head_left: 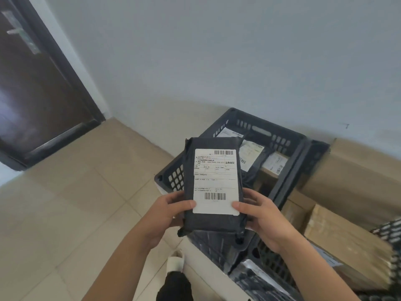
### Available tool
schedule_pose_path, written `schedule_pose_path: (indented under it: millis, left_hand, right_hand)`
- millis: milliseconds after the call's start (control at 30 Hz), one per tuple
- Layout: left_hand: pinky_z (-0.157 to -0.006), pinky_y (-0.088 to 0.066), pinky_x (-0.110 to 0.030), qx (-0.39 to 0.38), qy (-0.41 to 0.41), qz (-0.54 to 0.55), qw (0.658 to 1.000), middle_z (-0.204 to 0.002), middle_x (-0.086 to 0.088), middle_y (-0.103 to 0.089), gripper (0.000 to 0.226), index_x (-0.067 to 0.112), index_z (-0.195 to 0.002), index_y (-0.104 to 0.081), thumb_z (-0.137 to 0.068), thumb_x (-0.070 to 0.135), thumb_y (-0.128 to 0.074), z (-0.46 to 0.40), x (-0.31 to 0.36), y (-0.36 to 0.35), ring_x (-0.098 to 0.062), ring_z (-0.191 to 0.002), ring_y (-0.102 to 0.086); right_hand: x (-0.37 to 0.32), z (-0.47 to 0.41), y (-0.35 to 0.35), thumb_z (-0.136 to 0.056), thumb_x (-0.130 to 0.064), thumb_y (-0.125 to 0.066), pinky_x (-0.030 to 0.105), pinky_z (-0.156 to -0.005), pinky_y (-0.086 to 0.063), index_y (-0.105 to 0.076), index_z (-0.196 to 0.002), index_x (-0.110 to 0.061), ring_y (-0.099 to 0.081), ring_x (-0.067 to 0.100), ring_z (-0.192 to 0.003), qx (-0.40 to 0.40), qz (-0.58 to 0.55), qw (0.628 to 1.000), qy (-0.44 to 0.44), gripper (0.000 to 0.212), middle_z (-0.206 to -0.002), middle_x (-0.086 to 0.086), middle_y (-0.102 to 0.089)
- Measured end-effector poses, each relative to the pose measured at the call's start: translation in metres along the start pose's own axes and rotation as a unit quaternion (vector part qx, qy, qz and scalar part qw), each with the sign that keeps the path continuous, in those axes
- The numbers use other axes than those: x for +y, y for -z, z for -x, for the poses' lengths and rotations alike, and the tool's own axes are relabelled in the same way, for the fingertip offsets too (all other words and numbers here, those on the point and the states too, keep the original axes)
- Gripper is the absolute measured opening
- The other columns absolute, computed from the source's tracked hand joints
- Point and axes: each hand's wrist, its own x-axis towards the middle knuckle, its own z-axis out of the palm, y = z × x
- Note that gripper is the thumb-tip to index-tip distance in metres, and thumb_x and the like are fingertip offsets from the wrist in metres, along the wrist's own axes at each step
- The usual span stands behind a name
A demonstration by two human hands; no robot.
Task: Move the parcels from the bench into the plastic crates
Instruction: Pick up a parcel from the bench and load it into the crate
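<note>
Nearest to you, at the bottom edge, your dark trouser leg point(174, 286) and a white shoe point(176, 260) stood on the beige tiled floor point(65, 203). To the right of them lay a black mesh crate point(271, 263), and you could see only a part of it. Cardboard boxes point(338, 242) were packed just beside it on the right.

You held a black parcel point(213, 185) with both hands above the crates. Your left hand point(167, 210) gripped its near left edge, the thumb lying on the white shipping label point(214, 181). Your right hand point(260, 216) gripped the near right edge, and its thumb touched the lower corner of the label. The label faced up to you, with one barcode at the far end and one at the near end.

Behind the parcel stood a second dark plastic crate point(267, 131) with slotted walls. Inside it lay several parcels point(251, 155) with white labels, and the held parcel covered a part of them. Farther to the right was a large cardboard box point(358, 170). At the far left a dark door point(36, 83) met the pale wall point(217, 51).
</note>
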Motion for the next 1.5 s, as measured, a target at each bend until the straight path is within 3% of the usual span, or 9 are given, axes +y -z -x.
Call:
schedule_pose_path:
  millis: [233, 433, 567, 667, 867, 1033, 1200, 1367, 1500]
  left_hand:
    - [-0.099, -0.057, -0.037, -0.083, -0.001, -0.07, 0.994, -0.12, 0.005, -0.075, 0.038, 0.026, -0.133, -0.063, -0.097, 0.036, -0.068, -0.124, 0.06, 0.027, -0.015, -0.11, -0.072]
    - [-0.111, -0.047, -0.049, -0.044, -0.02, -0.274, 0.961, -0.148, 0.003, -0.051, 0.049, 0.032, -0.152, -0.043, -0.105, 0.039, -0.055, -0.235, 0.085, 0.068, -0.025, -0.13, -0.056]
    - [-0.104, -0.052, -0.043, -0.145, 0.043, -0.275, 0.949, -0.147, -0.005, -0.056, 0.043, 0.027, -0.152, -0.043, -0.11, 0.023, -0.046, -0.272, 0.078, 0.078, -0.024, -0.122, -0.061]
    - [-0.107, -0.052, -0.046, -0.168, 0.063, -0.239, 0.954, -0.139, 0.002, -0.061, 0.038, 0.036, -0.144, -0.047, -0.111, 0.019, -0.041, -0.275, 0.068, 0.081, -0.024, -0.126, -0.06]
    - [-0.072, -0.054, -0.023, -0.191, 0.087, -0.187, 0.96, -0.121, 0.017, -0.059, 0.034, 0.043, -0.138, -0.047, -0.112, 0.022, -0.041, -0.284, 0.066, 0.091, -0.005, -0.104, -0.06]
    - [-0.118, -0.036, -0.048, -0.198, 0.066, -0.206, 0.956, -0.155, 0.009, -0.047, 0.047, 0.04, -0.155, -0.039, -0.111, 0.025, -0.044, -0.288, 0.065, 0.095, -0.022, -0.146, -0.042]
    - [-0.119, -0.034, -0.046, -0.208, 0.055, -0.209, 0.954, -0.151, 0.01, -0.047, 0.048, 0.038, -0.157, -0.036, -0.111, 0.026, -0.043, -0.286, 0.068, 0.096, -0.02, -0.145, -0.041]
    - [-0.117, -0.036, -0.044, -0.21, 0.054, -0.206, 0.954, -0.15, 0.01, -0.049, 0.049, 0.038, -0.157, -0.036, -0.11, 0.026, -0.046, -0.289, 0.066, 0.096, -0.002, -0.11, -0.052]
    - [-0.119, -0.034, -0.043, -0.212, 0.052, -0.215, 0.952, -0.158, 0.009, -0.045, 0.051, 0.037, -0.159, -0.034, -0.111, 0.027, -0.045, -0.288, 0.065, 0.097, -0.011, -0.132, -0.049]
  right_hand:
    - [-0.026, -0.067, -0.007, -0.098, -0.01, -0.065, 0.045, -0.086, -0.056, -0.065, -0.127, -0.018, -0.072, 0.029, -0.107, 0.144, -0.078, 0.986, -0.01, 0.03, -0.113, 0.001, -0.079]
    - [-0.049, -0.133, 0.0, -0.097, -0.007, -0.066, 0.052, -0.097, -0.054, -0.066, -0.124, -0.014, -0.07, 0.03, -0.102, 0.253, -0.113, 0.96, -0.037, 0.028, -0.102, 0.003, -0.081]
    - [-0.065, -0.188, -0.002, -0.096, -0.007, -0.067, 0.046, -0.089, -0.056, -0.065, -0.125, -0.012, -0.07, 0.03, -0.102, 0.275, -0.113, 0.953, -0.054, 0.029, -0.106, 0.006, -0.08]
    - [-0.073, -0.224, -0.006, -0.096, -0.008, -0.069, 0.052, -0.101, -0.054, -0.067, -0.123, -0.012, -0.068, 0.033, -0.108, 0.28, -0.095, 0.953, -0.064, 0.027, -0.11, 0.008, -0.079]
    - [-0.073, -0.262, -0.016, -0.096, -0.009, -0.068, 0.057, -0.109, -0.047, -0.068, -0.116, -0.01, -0.065, 0.036, -0.115, 0.301, -0.105, 0.944, -0.088, 0.02, -0.118, 0.012, -0.074]
    - [-0.065, -0.276, -0.018, -0.096, -0.008, -0.069, 0.053, -0.105, -0.051, -0.067, -0.116, -0.01, -0.065, 0.036, -0.114, 0.32, -0.121, 0.935, -0.094, 0.021, -0.12, 0.014, -0.073]
    - [-0.064, -0.285, -0.017, -0.094, -0.008, -0.071, 0.051, -0.096, -0.054, -0.063, -0.123, -0.01, -0.062, 0.037, -0.116, 0.34, -0.092, 0.929, -0.113, 0.031, -0.126, 0.012, -0.068]
    - [-0.069, -0.289, -0.018, -0.096, -0.007, -0.068, 0.052, -0.099, -0.052, -0.064, -0.12, -0.01, -0.061, 0.034, -0.115, 0.344, -0.069, 0.928, -0.123, 0.025, -0.125, 0.011, -0.068]
    - [-0.072, -0.291, -0.02, -0.097, -0.006, -0.063, 0.056, -0.107, -0.047, -0.062, -0.12, -0.011, -0.059, 0.033, -0.116, 0.337, -0.069, 0.93, -0.132, 0.023, -0.126, 0.01, -0.066]
